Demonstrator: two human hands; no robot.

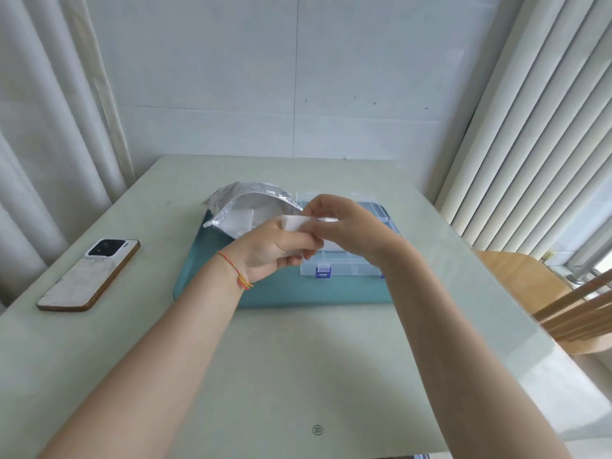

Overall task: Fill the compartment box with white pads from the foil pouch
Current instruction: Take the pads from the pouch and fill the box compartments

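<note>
A silver foil pouch [238, 202] lies open on the left of a teal mat [281, 289], with white pads showing inside its mouth. A clear compartment box [351, 265] with blue latches sits on the mat's right half, largely hidden behind my hands. My left hand [268, 251] grips a small stack of white pads [298, 223] just above the box. My right hand [347, 226] pinches the top of the same stack from the right. Both hands meet between pouch and box.
A phone [89, 274] lies face down on the pale green table [298, 376] at the left. A wooden chair [563, 303] stands at the table's right edge. Curtains hang left, blinds right, and a wall stands behind.
</note>
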